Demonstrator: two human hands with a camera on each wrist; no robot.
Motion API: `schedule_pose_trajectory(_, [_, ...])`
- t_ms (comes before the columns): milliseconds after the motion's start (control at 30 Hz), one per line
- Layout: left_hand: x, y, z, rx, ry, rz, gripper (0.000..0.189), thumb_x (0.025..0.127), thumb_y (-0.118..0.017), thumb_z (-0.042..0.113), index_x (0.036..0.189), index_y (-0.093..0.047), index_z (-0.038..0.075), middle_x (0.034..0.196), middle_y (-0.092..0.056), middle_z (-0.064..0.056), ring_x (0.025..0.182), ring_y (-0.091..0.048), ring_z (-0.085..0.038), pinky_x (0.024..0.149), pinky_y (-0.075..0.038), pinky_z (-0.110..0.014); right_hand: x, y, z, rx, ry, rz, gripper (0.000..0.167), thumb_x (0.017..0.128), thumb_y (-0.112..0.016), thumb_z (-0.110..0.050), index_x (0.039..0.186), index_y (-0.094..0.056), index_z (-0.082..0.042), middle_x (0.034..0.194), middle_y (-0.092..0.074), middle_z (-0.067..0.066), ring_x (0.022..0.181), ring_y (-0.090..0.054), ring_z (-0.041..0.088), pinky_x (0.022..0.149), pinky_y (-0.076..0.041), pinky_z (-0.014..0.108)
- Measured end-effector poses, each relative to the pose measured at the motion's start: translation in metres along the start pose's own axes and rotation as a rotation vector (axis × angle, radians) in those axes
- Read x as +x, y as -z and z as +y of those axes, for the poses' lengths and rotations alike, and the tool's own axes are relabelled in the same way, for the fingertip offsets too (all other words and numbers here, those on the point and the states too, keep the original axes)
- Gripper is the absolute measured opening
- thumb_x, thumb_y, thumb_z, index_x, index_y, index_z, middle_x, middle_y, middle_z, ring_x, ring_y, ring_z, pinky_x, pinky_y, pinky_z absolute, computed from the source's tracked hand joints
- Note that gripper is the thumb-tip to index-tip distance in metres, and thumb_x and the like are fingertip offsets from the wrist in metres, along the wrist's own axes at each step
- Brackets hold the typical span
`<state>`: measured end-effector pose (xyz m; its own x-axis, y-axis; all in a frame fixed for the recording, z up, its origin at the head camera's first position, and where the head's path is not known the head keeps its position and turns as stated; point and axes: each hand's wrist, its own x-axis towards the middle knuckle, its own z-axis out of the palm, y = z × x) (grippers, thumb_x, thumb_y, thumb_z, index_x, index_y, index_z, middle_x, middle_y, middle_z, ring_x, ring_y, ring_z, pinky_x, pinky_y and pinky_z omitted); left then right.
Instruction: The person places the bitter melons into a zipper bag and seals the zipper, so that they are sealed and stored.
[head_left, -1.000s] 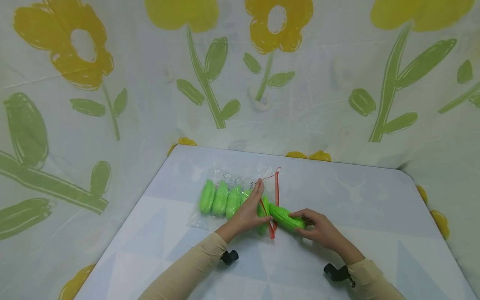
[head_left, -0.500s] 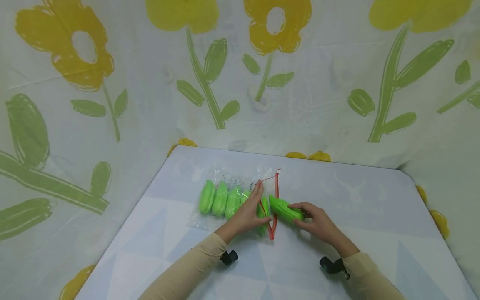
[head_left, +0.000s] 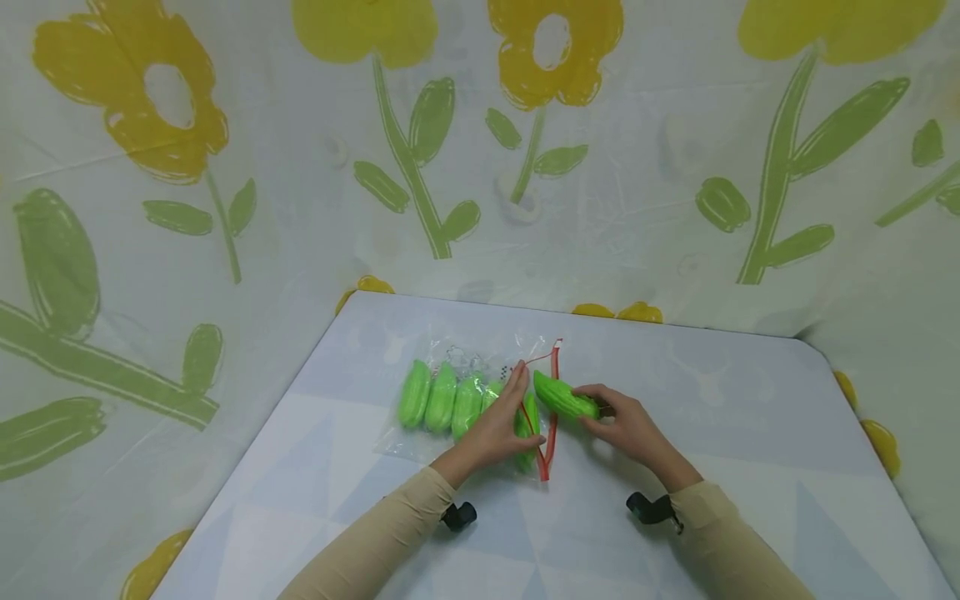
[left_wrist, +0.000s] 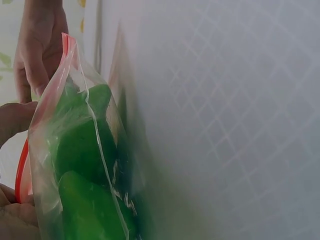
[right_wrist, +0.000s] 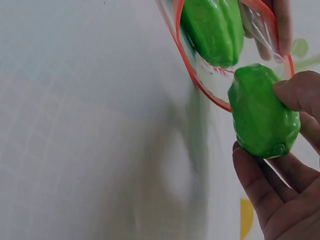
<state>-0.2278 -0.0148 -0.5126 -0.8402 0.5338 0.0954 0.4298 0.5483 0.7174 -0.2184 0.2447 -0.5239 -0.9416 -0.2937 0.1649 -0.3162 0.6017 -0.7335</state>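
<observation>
A clear zip bag with a red zip edge lies flat, holding several green bitter melons. My left hand holds its mouth apart, fingers long across the top and thumb at the lower edge. Film passes between its fingers in the right wrist view. My right hand grips another ridged bitter melon by its near end, the thumb on one side and fingers beneath. That melon's far tip is at the red edge, beside a bagged melon. In the left wrist view the bag film partly blurs the melons.
The pale table bears a triangle print. A flower-print curtain hangs behind and at both sides. Small black cameras sit at both wrists.
My right hand has carried its bitter melon up and left, from the lower part of the bag's red edge toward the upper part. My left hand and the bag stay nearly still.
</observation>
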Motion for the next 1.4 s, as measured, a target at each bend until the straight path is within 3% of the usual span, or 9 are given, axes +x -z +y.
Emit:
schedule_pose_trajectory(133, [0.0, 0.0, -0.001, 0.01, -0.014, -0.005, 0.112, 0.086, -0.084, 0.025, 0.163, -0.005, 0.004, 0.171, 0.002, -0.011, 0.155, -0.01, -0.026, 0.121, -0.026, -0.044, 0.006, -0.005, -0.003, -0.002, -0.002, 0.033, 0.041, 0.092, -0.077, -0.014, 0.13, -0.063, -0.008, 0.125, -0.068, 0.01, 0.107, -0.065, 0.025, 0.091, -0.057, 0.045])
schedule_pose_trajectory(433, [0.0, -0.001, -0.001, 0.011, -0.018, -0.012, 0.113, 0.086, -0.083, 0.025, 0.164, -0.003, 0.009, 0.171, 0.006, -0.002, 0.155, -0.012, -0.026, 0.12, -0.028, -0.045, 0.017, -0.018, -0.01, -0.008, -0.019, 0.11, 0.04, 0.092, -0.077, -0.016, 0.128, -0.064, -0.005, 0.125, -0.068, 0.013, 0.11, -0.065, 0.03, 0.092, -0.058, 0.047])
schedule_pose_trajectory(733, [-0.001, 0.0, -0.001, 0.013, -0.031, -0.018, 0.111, 0.087, -0.083, 0.025, 0.164, -0.004, 0.008, 0.172, 0.003, -0.005, 0.155, -0.014, -0.029, 0.118, -0.033, -0.048, 0.027, -0.033, -0.013, 0.001, -0.006, 0.19, 0.037, 0.09, -0.079, -0.015, 0.125, -0.07, -0.007, 0.122, -0.06, 0.014, 0.11, -0.061, 0.031, 0.089, -0.059, 0.046])
schedule_pose_trajectory(1000, [-0.001, 0.0, -0.002, 0.034, -0.052, -0.01, 0.111, 0.087, -0.083, 0.025, 0.164, -0.004, 0.006, 0.172, 0.003, -0.007, 0.154, -0.015, -0.029, 0.117, -0.035, -0.047, 0.033, -0.043, -0.016, -0.054, 0.041, 0.281, 0.036, 0.088, -0.081, -0.015, 0.122, -0.072, -0.007, 0.123, -0.066, 0.011, 0.111, -0.059, 0.028, 0.085, -0.058, 0.044])
schedule_pose_trajectory(1233, [-0.001, -0.001, -0.002, 0.041, -0.044, -0.01, 0.111, 0.087, -0.083, 0.025, 0.164, -0.004, 0.007, 0.171, 0.005, -0.002, 0.154, -0.016, -0.028, 0.117, -0.035, -0.046, 0.034, -0.048, -0.019, -0.026, 0.043, 0.302, 0.038, 0.087, -0.082, -0.011, 0.122, -0.07, -0.004, 0.122, -0.064, 0.014, 0.104, -0.065, 0.027, 0.084, -0.06, 0.043])
schedule_pose_trajectory(1400, [-0.001, 0.0, -0.002, 0.034, -0.041, -0.007, 0.112, 0.087, -0.083, 0.025, 0.164, -0.004, 0.007, 0.172, 0.003, -0.006, 0.155, -0.015, -0.028, 0.118, -0.034, -0.046, 0.031, -0.048, -0.018, -0.001, 0.015, 0.287, 0.039, 0.087, -0.081, -0.007, 0.125, -0.069, -0.005, 0.126, -0.063, 0.014, 0.104, -0.067, 0.028, 0.088, -0.059, 0.044])
